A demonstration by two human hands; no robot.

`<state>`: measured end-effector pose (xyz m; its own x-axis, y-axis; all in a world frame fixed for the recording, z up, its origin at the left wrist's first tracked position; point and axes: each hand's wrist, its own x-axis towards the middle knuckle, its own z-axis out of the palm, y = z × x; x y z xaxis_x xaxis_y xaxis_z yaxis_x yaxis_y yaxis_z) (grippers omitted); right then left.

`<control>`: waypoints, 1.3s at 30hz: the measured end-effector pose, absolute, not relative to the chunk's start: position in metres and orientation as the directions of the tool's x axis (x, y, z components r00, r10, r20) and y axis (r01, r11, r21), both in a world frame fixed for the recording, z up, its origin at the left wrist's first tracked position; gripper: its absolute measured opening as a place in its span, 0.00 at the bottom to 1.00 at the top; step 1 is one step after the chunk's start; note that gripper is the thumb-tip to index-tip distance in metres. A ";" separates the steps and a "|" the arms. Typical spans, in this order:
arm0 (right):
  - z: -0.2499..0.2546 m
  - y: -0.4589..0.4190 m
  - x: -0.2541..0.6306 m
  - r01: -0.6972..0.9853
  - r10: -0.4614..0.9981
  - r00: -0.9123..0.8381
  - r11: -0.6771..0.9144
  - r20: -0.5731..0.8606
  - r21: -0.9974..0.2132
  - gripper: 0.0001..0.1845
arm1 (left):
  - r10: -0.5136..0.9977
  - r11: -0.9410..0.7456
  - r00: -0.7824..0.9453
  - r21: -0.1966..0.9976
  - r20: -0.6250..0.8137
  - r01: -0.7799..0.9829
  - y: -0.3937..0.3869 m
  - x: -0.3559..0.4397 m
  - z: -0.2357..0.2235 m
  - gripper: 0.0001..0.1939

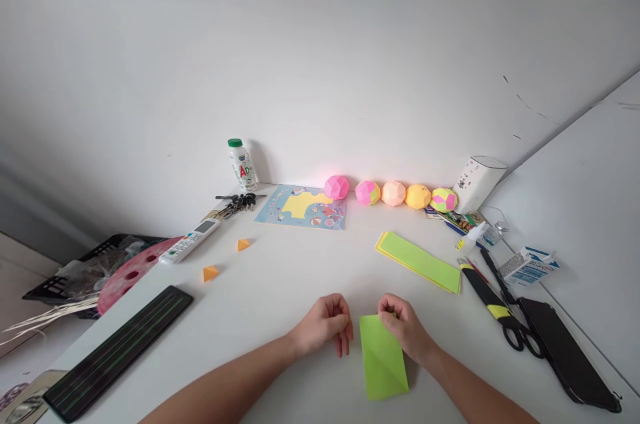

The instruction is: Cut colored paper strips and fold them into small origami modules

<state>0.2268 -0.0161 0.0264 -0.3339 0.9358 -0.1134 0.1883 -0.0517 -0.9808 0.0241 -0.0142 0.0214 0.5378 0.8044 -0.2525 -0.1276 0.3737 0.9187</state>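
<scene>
Two bare hands, both low over the table (290, 271), near the middle of its near edge. Left hand (328, 325): half open, fingers loosely curled, nothing seen in it; it sits just beside the paper, apart from it. Right hand (404, 329): thumb and fingers pinched on the far right corner of a green paper (383, 367). Paper lies at the near edge, right of the left hand, with a faint diagonal line across its lower part.

Farther in, right of the table's middle: a stack of paper strips (420, 264), green on top, yellow showing below. Toward the left edge, two small orange folded pieces (211, 273), apart from each other.

Far edge, against the wall — five faceted balls (394, 194) in a row: pink, pink-and-yellow, peach, orange, yellow-and-pink. The pink one is at the far right corner of a printed card (300, 207). Left of the card, a white bottle (243, 169) with a green cap, upright, and keys (239, 205) beside it. White box (477, 184) at the far right corner, just past the last ball.

Left edge: white remote (191, 242); nearer, a long black bar (120, 351) with green lines, slanting toward the near left corner.

Right edge, crowded — glue bottle (473, 237), small jar (495, 234), blue-and-white carton (530, 266), black scissors (511, 324) and a flat black case (565, 352).
</scene>
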 end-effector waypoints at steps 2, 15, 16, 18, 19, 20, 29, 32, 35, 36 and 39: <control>0.028 -0.014 0.228 0.130 0.947 -0.299 -0.082 -0.118 -0.988 0.10 | 0.822 0.349 0.531 0.919 -0.208 -0.181 -0.013 0.023 0.023 0.13; 0.033 -0.016 0.226 0.095 0.949 -0.303 -0.065 -0.091 -0.993 0.12 | 0.855 0.279 0.491 0.946 -0.167 -0.164 -0.020 0.028 0.012 0.17; 0.033 -0.016 0.228 0.131 0.961 -0.273 -0.014 -0.049 -0.991 0.12 | 0.885 0.242 0.441 0.957 -0.149 -0.161 -0.020 0.027 0.013 0.17; 0.035 -0.015 0.231 0.189 0.971 -0.185 0.186 0.151 -0.964 0.09 | 0.953 0.161 0.280 0.976 -0.115 -0.146 -0.021 0.025 0.016 0.17; 0.036 -0.015 0.232 0.209 0.941 -0.161 0.329 0.299 -0.921 0.07 | 0.972 0.137 0.210 0.980 -0.106 -0.143 -0.021 0.024 0.019 0.17; 0.038 -0.015 0.234 0.224 0.877 -0.163 0.479 0.452 -0.849 0.07 | 0.977 0.140 0.180 0.978 -0.111 -0.153 -0.021 0.023 0.022 0.18; 0.040 -0.023 0.226 0.190 0.421 -0.633 0.898 0.650 -0.397 0.17 | 0.655 0.696 0.724 0.546 -0.217 -0.466 -0.017 0.025 0.028 0.21; 0.039 -0.026 0.223 0.216 0.412 -0.691 0.902 0.594 -0.374 0.13 | 0.712 0.659 0.657 0.558 -0.247 -0.505 -0.015 0.022 0.028 0.14; 0.040 -0.028 0.222 0.251 0.446 -0.688 0.886 0.572 -0.390 0.12 | 0.710 0.646 0.674 0.570 -0.203 -0.508 -0.014 0.021 0.030 0.15; 0.040 -0.028 0.222 0.260 0.465 -0.681 0.876 0.565 -0.407 0.11 | 0.704 0.644 0.685 0.576 -0.188 -0.504 -0.014 0.021 0.031 0.16; 0.039 -0.029 0.222 0.280 0.531 -0.651 0.833 0.543 -0.478 0.09 | 0.709 0.631 0.685 0.586 -0.168 -0.508 -0.014 0.021 0.031 0.17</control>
<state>0.2219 -0.0285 0.0389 -0.6511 0.5307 0.5426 0.2805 0.8325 -0.4777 0.0214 -0.0144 0.0309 0.6854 0.7085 -0.1681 -0.5083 0.6308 0.5863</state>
